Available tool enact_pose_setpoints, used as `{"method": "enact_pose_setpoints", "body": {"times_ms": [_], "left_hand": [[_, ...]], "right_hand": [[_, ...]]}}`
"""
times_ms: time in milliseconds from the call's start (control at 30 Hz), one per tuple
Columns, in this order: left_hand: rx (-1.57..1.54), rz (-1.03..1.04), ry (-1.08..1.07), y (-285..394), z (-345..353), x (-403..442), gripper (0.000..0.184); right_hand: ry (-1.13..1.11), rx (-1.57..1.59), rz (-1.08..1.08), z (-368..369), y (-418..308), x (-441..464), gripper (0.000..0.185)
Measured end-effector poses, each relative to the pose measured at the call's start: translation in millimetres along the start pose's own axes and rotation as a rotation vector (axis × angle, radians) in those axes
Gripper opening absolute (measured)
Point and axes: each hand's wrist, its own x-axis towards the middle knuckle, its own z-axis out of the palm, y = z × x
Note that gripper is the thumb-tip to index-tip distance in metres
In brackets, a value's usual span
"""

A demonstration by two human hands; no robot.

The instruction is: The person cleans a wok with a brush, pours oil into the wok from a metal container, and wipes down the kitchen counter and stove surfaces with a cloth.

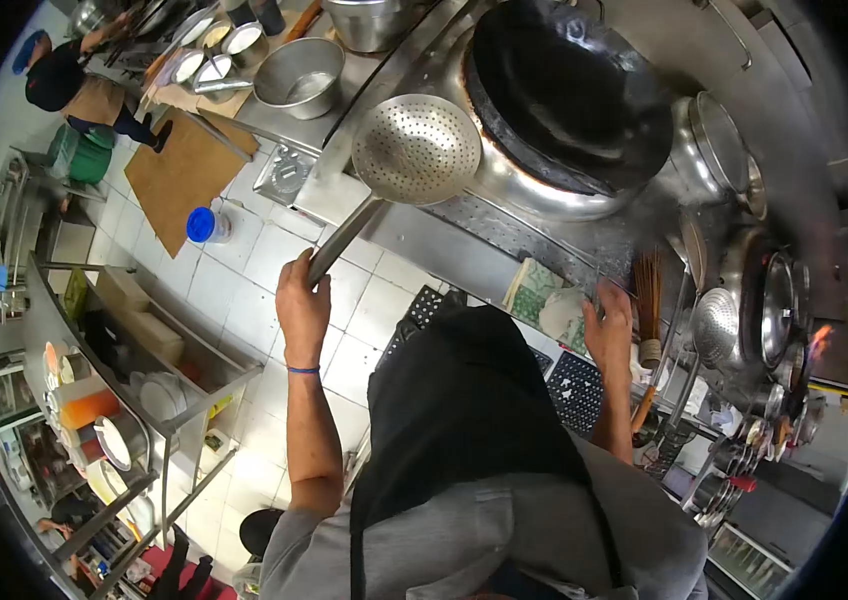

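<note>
My left hand (302, 308) is closed round the handle of a metal skimmer (416, 150). Its round perforated bowl sits over the stove's front edge, left of a large black wok (569, 100) that gives off steam. At the right, my right hand (610, 318) hovers at the counter edge with thumb and fingers apart, nothing visible in it. Close by its fingertips lies a folded green and white cloth (534, 290) with a pale rag (564, 312) beside it. A bamboo wok brush (648, 300) stands just right of that hand.
A deep metal pan (301, 78) and tubs of seasonings stand on the counter at left. Another skimmer (717, 325) and stacked metal pots are at right, near a flame (822, 341). A blue-lidded container (206, 226) stands on the tiled floor. A co-worker (79, 90) stands at upper left.
</note>
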Motion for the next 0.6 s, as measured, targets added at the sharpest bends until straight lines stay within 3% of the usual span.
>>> {"method": "enact_pose_setpoints", "body": {"times_ms": [200,400,533,600], "left_hand": [[0.062,-0.029,-0.067,-16,-11,26,0.046],[0.151,-0.206,-0.202,-26,-21,44,0.048],[0.190,-0.196,-0.377,-39,-44,62,0.056],[0.189,-0.227,-0.476,-44,-59,84,0.059]], "right_hand": [[-0.157,0.143,-0.126,39,-1,13,0.033],[-0.226,0.567,-0.059,23,-47,53,0.028],[-0.177,0.249,-0.141,23,-43,67,0.024],[-0.274,0.319,-0.082,20,-38,68,0.022]]}}
